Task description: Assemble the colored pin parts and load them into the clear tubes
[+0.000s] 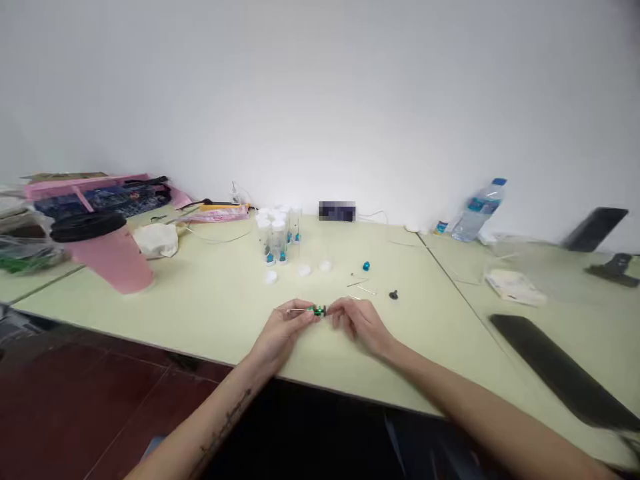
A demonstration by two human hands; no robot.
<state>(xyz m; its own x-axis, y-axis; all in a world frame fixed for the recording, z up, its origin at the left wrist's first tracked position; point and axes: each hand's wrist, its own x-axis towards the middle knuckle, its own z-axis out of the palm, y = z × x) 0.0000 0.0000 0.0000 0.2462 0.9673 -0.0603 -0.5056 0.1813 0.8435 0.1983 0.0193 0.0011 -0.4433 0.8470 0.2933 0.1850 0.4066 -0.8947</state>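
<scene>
My left hand (285,330) and my right hand (357,323) meet over the pale green table (210,300), both pinched on a small green and black part (318,310) with a thin metal pin sticking out to the left. Just beyond my right hand lie loose thin pins (361,287), a small blue cap (367,266) and a small black piece (393,294). A cluster of clear vials (278,233) with blue parts inside stands further back, with white lids (304,270) lying in front of it.
A pink cup with a black lid (107,250) lies tipped at the left, near crumpled tissue (157,239) and pink trays (95,193). A water bottle (479,210) leans at the back right. A long black strip (555,370) lies at the right.
</scene>
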